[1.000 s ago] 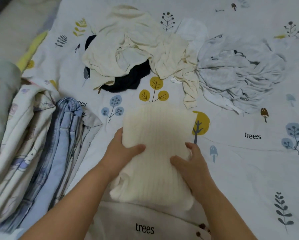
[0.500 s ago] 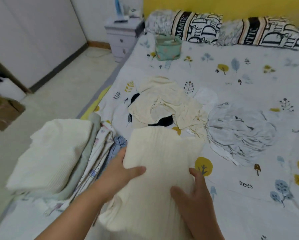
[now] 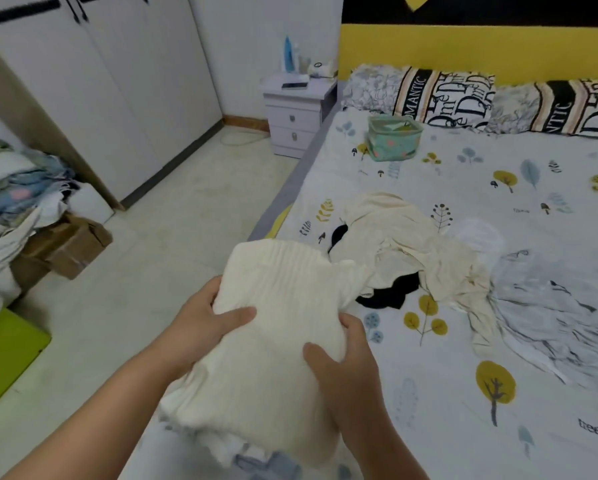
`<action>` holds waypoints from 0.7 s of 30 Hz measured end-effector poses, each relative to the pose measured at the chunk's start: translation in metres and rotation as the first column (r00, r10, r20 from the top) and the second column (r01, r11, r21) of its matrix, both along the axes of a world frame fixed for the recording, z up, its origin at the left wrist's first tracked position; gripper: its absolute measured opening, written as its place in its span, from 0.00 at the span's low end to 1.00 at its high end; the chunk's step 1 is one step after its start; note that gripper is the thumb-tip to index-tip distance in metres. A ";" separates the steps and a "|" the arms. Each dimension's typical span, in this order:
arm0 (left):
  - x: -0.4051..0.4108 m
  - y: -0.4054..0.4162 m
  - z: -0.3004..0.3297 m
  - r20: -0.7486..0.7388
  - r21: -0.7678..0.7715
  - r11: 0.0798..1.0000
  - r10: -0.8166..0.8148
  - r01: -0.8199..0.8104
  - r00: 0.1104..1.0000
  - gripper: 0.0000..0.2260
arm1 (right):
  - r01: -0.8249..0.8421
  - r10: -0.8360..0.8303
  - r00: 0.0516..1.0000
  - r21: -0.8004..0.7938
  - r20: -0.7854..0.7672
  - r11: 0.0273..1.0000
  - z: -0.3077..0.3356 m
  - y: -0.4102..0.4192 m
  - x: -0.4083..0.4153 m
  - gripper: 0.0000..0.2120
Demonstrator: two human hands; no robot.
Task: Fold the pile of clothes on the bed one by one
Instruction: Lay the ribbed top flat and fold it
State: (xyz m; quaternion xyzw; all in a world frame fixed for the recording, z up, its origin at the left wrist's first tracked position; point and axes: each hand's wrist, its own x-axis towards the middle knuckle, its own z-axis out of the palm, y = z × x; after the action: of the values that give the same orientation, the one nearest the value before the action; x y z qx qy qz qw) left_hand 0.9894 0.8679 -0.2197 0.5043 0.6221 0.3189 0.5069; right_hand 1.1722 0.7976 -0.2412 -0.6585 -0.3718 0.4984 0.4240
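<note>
A folded cream ribbed knit [image 3: 283, 327] is held up over the left edge of the bed [image 3: 446, 393]. My left hand [image 3: 209, 320] grips its left side, thumb on top. My right hand [image 3: 342, 362] grips its right side, thumb pressed into the fabric. Under the knit, at the bottom of the view, the edges of other folded clothes [image 3: 266, 462] show in white and blue. Unfolded clothes lie further up the bed: a cream garment [image 3: 405, 251] over a black one [image 3: 391, 292], and a pale grey garment [image 3: 547, 306] to the right.
A teal fabric box [image 3: 392, 138] stands near the patterned pillows [image 3: 463, 98]. A white nightstand [image 3: 295, 119] is beside the bed, wardrobe doors [image 3: 117, 81] on the left. On the floor at left sit a cardboard box [image 3: 65, 247], a heap of laundry [image 3: 16, 188] and a green mat [image 3: 3, 362].
Both hands have lifted the folded knit off the bed and carried it left over the folded stack. The view has swung up and left, showing the room.
</note>
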 end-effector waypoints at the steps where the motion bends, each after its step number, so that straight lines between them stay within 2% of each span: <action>1: -0.016 0.007 -0.001 -0.004 -0.001 1.000 0.017 -0.017 1.000 0.17 | 0.001 -0.001 1.000 -0.003 -0.003 1.000 -0.002 0.009 -0.016 0.21; 3: -0.043 0.020 -0.010 -0.038 0.013 0.998 0.059 -0.059 0.998 0.18 | -0.004 0.004 1.000 -0.027 0.007 1.000 -0.010 0.024 -0.045 0.22; 5: -0.065 0.029 -0.027 -0.139 0.011 0.997 0.071 -0.070 0.988 0.21 | -0.034 0.039 0.998 -0.083 0.054 0.996 -0.022 0.034 -0.069 0.25; 9: -0.090 0.032 -0.078 -0.371 -0.191 0.981 -0.048 -0.026 0.928 0.28 | -0.117 0.159 0.981 -0.315 0.111 0.942 -0.045 0.036 -0.104 0.35; 10: -0.092 0.031 -0.086 -0.404 -0.199 0.980 -0.065 -0.019 0.912 0.28 | -0.122 0.172 0.978 -0.336 0.122 0.934 -0.049 0.036 -0.108 0.37; 12: -0.095 0.031 -0.093 -0.425 -0.086 0.996 -0.025 -0.013 0.905 0.26 | -0.129 0.182 0.972 -0.310 0.148 0.942 -0.049 0.037 -0.112 0.38; 15: -0.094 0.027 -0.087 -0.314 0.122 0.990 0.113 -0.078 0.943 0.23 | -0.090 0.129 0.975 -0.209 0.183 0.974 -0.047 0.030 -0.106 0.37; 17: -0.092 0.020 -0.087 -0.299 0.160 0.986 0.087 -0.040 0.950 0.23 | -0.083 0.119 0.973 -0.180 0.199 0.980 -0.050 0.017 -0.102 0.38; 18: -0.091 0.015 -0.090 -0.337 0.128 0.992 0.025 0.019 0.941 0.24 | -0.109 0.152 0.966 -0.200 0.211 0.974 -0.054 0.011 -0.101 0.39; 20: -0.088 0.009 -0.093 -0.500 -0.026 0.993 -0.112 0.115 0.859 0.27 | -0.189 0.267 0.935 -0.311 0.235 0.932 -0.058 0.002 -0.103 0.40; 21: -0.088 0.010 -0.092 -0.627 -0.096 0.987 -0.159 0.127 0.762 0.29 | -0.211 0.330 0.904 -0.386 0.273 0.898 -0.056 0.002 -0.104 0.40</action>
State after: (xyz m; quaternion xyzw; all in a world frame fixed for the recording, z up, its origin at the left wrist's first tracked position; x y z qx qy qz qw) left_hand 0.9009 0.8774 -0.3116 0.6157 0.7234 0.0764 0.3028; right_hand 1.0683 0.8001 -0.2973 -0.7383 -0.4328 0.4927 0.1577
